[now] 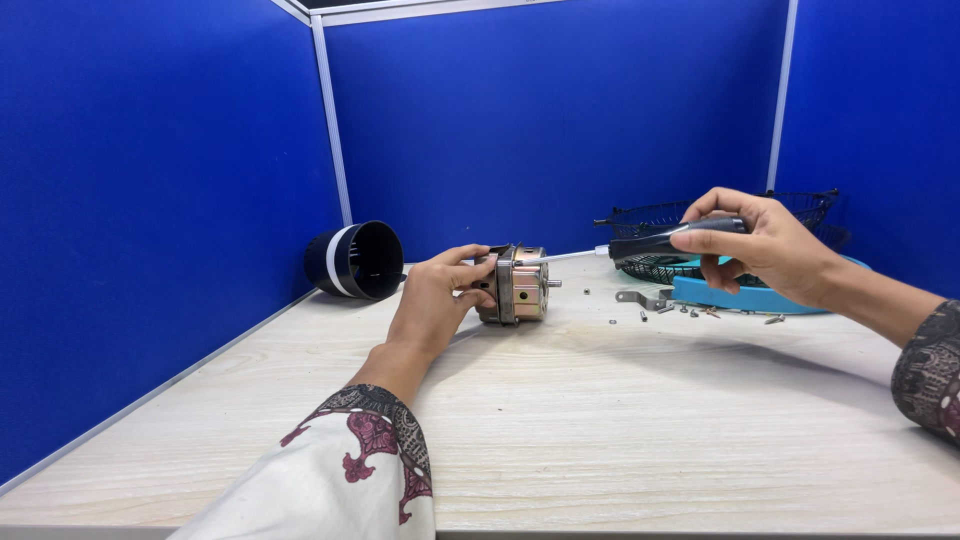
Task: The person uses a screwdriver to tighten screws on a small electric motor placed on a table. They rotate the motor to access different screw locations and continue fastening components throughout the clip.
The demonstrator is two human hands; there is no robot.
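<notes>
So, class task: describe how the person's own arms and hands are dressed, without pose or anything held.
Both hands are bare, with no gloves, rings or watch in view. The left hand comes out of a loose cream sleeve with a maroon floral print and a dark patterned cuff. The right hand has a bare forearm, then a dark patterned sleeve at the frame edge.

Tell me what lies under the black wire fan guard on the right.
Under the black wire fan guard a light blue fan part shows, resting on the table. The right hand holding the screwdriver covers their middle, so how they join is hidden.
</notes>
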